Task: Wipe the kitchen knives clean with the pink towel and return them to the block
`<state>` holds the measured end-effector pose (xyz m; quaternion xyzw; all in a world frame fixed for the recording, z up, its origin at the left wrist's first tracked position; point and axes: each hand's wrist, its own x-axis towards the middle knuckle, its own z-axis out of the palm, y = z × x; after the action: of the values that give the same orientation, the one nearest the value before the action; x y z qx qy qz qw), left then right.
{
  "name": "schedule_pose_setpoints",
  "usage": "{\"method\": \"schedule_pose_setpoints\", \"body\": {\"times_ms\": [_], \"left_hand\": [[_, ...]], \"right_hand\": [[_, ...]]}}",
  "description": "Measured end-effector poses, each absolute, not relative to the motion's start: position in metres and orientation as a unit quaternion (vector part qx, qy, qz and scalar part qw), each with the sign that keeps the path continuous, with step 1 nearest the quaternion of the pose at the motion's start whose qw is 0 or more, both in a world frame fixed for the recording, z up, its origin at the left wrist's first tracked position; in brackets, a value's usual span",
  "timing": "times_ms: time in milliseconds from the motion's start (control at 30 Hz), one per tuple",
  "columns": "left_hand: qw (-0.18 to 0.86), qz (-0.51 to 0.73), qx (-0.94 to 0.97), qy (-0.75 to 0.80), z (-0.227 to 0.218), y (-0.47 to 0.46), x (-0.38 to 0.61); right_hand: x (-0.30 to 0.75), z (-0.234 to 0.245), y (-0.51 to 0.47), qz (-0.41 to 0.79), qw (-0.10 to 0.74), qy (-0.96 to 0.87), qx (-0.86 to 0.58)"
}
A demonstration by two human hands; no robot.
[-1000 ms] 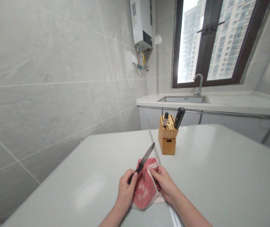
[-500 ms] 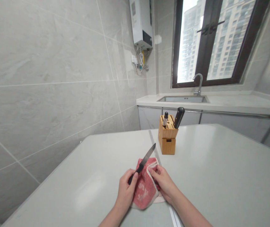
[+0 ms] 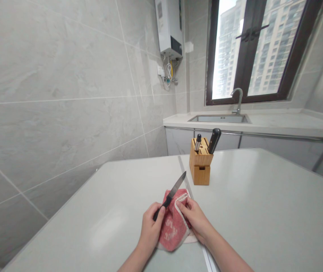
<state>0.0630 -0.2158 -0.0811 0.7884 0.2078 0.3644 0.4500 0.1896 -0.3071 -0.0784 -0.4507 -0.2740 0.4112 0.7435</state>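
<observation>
My left hand is closed around the black handle of a knife, whose blade points up and away to the right. Under the knife lies a red and white cloth with a pale edge, bunched and folded on the table. A fold of its white border is pinched between the thumb and fingers of my right hand. The cloth hides part of the knife's handle side and the palm of the left hand. The blade stands clear of my right fingers.
Beyond the blade tip a wooden knife block stands on the white table, holding a black-handled knife and another tool with a black and silver handle. A seam runs down the table. Farther back are a sink and faucet.
Almost nothing differs. The pinched edge of the cloth and my right fingers have shifted very slightly to the left; the knife and left hand stay put.
</observation>
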Motion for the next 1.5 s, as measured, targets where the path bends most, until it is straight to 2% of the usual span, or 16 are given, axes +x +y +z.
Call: {"method": "schedule_pose_setpoints", "body": {"times_ms": [767,1167,1500], "left_hand": [[0.446,0.37,0.787,0.212,-0.0803,-0.2163,0.0621],[0.429,0.342,0.815,0.185,-0.0854,-0.2143,0.0644],[0.424,0.325,0.831,0.151,-0.0876,-0.2142,0.064]], "right_hand": [[0.1917,-0.0831,-0.306,0.398,0.743,-0.255,-0.473],[0.1894,-0.077,-0.3069,0.438,0.77,-0.258,-0.387],[0.1896,-0.0828,-0.306,0.422,0.772,-0.245,-0.408]]}}
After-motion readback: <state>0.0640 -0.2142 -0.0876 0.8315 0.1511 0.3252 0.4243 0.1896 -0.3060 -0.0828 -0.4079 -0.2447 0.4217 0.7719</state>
